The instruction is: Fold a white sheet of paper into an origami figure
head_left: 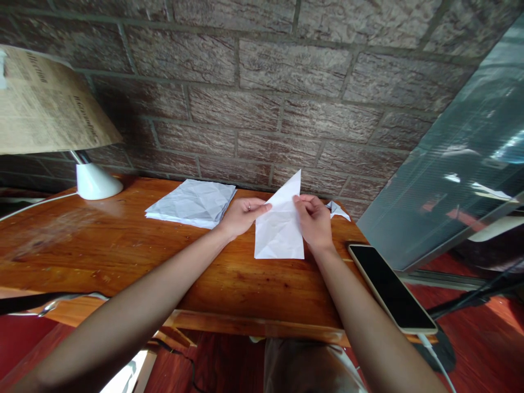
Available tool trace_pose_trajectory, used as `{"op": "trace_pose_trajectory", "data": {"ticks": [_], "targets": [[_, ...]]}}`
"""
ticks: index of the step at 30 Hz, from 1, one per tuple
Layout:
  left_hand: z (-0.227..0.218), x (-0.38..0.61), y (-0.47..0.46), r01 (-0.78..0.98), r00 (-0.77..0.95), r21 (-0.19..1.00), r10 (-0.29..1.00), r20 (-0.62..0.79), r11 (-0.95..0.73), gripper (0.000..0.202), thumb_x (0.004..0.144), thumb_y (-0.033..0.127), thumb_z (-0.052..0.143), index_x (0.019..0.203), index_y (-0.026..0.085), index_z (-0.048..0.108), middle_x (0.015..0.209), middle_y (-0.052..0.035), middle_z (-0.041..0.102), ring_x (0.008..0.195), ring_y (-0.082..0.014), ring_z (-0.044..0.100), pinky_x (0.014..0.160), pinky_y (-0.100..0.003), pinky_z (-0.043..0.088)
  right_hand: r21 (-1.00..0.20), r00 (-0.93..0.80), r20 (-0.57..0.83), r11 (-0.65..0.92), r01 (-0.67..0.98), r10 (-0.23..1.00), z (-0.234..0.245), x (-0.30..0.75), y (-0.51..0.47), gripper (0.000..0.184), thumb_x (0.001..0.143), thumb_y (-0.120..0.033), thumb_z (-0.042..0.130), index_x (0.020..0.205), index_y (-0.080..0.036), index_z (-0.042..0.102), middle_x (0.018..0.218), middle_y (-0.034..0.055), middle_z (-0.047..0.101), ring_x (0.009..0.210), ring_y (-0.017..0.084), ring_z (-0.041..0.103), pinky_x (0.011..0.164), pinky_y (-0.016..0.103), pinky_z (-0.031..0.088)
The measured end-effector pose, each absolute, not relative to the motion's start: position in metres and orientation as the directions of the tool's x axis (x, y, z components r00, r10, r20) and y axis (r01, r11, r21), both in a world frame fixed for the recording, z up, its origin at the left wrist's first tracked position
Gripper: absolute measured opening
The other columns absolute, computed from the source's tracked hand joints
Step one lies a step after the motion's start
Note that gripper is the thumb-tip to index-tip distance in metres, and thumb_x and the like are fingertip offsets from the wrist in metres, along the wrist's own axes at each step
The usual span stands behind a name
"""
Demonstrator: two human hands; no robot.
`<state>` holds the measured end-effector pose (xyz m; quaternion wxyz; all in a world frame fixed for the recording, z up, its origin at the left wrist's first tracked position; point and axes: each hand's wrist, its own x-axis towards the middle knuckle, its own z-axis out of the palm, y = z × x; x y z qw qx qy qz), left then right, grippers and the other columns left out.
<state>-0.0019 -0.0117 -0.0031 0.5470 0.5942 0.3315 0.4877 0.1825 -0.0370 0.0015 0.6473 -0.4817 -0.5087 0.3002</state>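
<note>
A creased sheet of white paper (279, 234) is held up over the wooden table, with a slanted fold running to a point at its top right. On its left edge my left hand (244, 214) pinches the paper between thumb and fingers. My right hand (314, 218) grips the opposite edge, thumb on the front face. To the left of my left hand lies a stack of creased white paper sheets (192, 201). Behind my right hand a small folded paper piece (339, 211) is partly hidden.
A phone (392, 286) with a white cable (436, 355) lies at the table's right edge. A lamp with a newspaper-print shade (49, 103) and white base (97, 182) stands at the left. A brick wall (262, 109) rises behind the wooden table (123, 240); a glass panel (446, 153) is at the right.
</note>
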Motion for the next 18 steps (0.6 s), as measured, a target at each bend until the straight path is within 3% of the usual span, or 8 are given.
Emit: {"op": "trace_pose_trajectory", "data": {"ticks": [5, 10, 18], "targets": [[-0.0005, -0.0031, -0.0141, -0.157, 0.343, 0.973, 0.914, 0.217, -0.172, 0.037, 0.073, 0.05, 0.081, 0.088, 0.016, 0.081, 0.079, -0.0053, 0.077, 0.072, -0.0197, 0.067, 0.07, -0.028, 0.049, -0.956, 0.227, 0.287, 0.294, 0.005, 0.931, 0.0011, 0.1821, -0.0386, 0.043, 0.069, -0.057, 0.079, 0.088, -0.022, 0.063, 0.065, -0.0019, 0.065, 0.055, 0.014, 0.053, 0.053, 0.028, 0.043], [0.0011, -0.0016, -0.0154, -0.161, 0.325, 0.972, 0.92, 0.217, -0.172, 0.038, 0.073, 0.051, 0.081, 0.089, 0.016, 0.081, 0.082, -0.0054, 0.078, 0.076, -0.0207, 0.068, 0.073, -0.029, 0.05, -0.95, 0.243, 0.308, 0.31, 0.03, 0.92, 0.0004, 0.1821, -0.0376, 0.044, 0.07, -0.059, 0.078, 0.088, -0.023, 0.061, 0.069, -0.0003, 0.067, 0.058, 0.016, 0.056, 0.054, 0.029, 0.044], [0.0018, -0.0021, -0.0164, -0.181, 0.33, 0.974, 0.925, 0.189, -0.135, 0.038, 0.064, 0.039, 0.088, 0.093, 0.016, 0.08, 0.089, -0.0066, 0.079, 0.079, -0.0205, 0.07, 0.076, -0.03, 0.051, -0.948, 0.284, 0.306, 0.317, 0.007, 0.909, 0.0004, 0.1855, -0.0351, 0.043, 0.07, -0.058, 0.078, 0.087, -0.021, 0.062, 0.064, -0.0024, 0.064, 0.054, 0.013, 0.051, 0.054, 0.027, 0.042]]}}
